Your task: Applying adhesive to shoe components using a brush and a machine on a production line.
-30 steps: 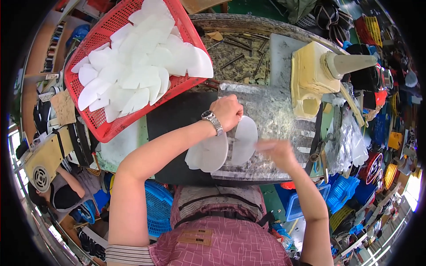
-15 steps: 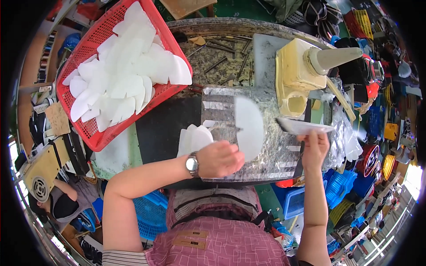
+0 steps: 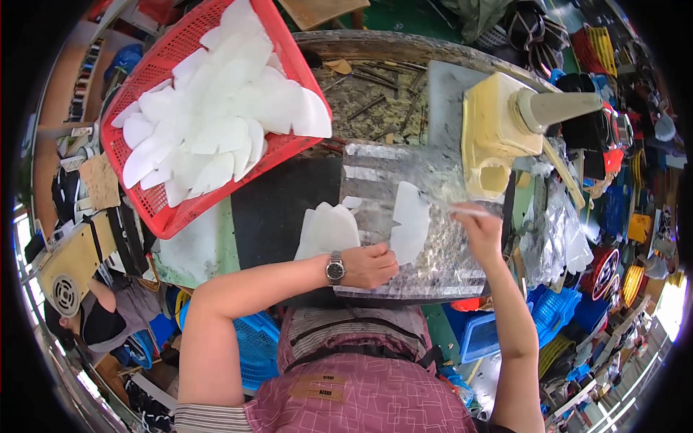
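Note:
A white half-oval sheet piece (image 3: 410,229) with a small notch lies on the stained work board (image 3: 455,267). My left hand (image 3: 369,265), a watch on its wrist, is closed at the piece's lower left edge, its fingertips curled against that edge. My right hand (image 3: 479,229) grips a pale, flat-handled brush (image 3: 462,209), whose head is blurred by motion near the piece's upper right side. Just left of the piece, a small fanned stack of similar white pieces (image 3: 326,229) lies on a black mat (image 3: 278,206), partly behind my left wrist.
A red plastic basket (image 3: 170,229) heaped with white pieces (image 3: 216,115) stands at the far left. At the far right is a cream glue container (image 3: 505,119) with a cone spout and an open cup (image 3: 489,179). Thin tools (image 3: 368,107) lie behind the board. Clear plastic bags (image 3: 556,231) hang rightward.
My right hand has moved left and slightly down, bringing the brush to the piece. My left hand has settled at the piece's edge. The whole view has shifted slightly.

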Tool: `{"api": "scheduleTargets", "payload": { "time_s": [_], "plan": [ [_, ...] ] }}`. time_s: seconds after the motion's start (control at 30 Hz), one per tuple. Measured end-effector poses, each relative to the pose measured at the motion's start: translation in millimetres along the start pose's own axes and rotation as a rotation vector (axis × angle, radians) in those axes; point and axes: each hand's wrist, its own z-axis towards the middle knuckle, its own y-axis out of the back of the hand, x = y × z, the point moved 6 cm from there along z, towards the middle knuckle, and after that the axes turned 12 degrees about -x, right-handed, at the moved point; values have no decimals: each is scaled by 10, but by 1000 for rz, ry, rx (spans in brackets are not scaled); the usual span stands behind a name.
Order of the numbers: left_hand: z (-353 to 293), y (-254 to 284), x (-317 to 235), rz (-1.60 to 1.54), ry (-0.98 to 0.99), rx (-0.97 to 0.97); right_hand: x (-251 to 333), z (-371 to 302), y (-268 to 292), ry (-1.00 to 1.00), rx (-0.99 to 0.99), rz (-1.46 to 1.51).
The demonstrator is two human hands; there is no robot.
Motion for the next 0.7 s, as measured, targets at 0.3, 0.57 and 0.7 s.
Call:
{"api": "scheduleTargets", "payload": {
  "time_s": [0.3,0.57,0.7],
  "plan": [
    [338,1192,459,124,430,-449,-159,-682,705,-412,-639,604],
    [271,1885,1401,871,737,-233,96,-36,1035,-244,-752,97],
    [309,1446,1224,778,728,-196,56,275,1054,-100,-631,-96]
  ]
}}
